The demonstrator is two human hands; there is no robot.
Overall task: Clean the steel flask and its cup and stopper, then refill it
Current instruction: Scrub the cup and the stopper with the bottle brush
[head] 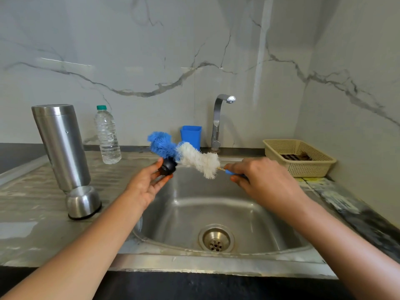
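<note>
Head view: over the sink [216,204], the left grip [149,182] pinches the black stopper [167,167]. The right grip [262,180] holds the handle of a blue-and-white brush [194,156], its bristles against the stopper. The steel flask [61,146] and upturned cup [83,201] stand toward the left edge of the bench [26,213].

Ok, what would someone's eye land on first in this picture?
The blue-and-white brush over the sink, held by the right hand, its blue end at the black stopper in the left hand. Next, the tall steel flask standing on the drainboard at left, its cup upside down in front.
</note>
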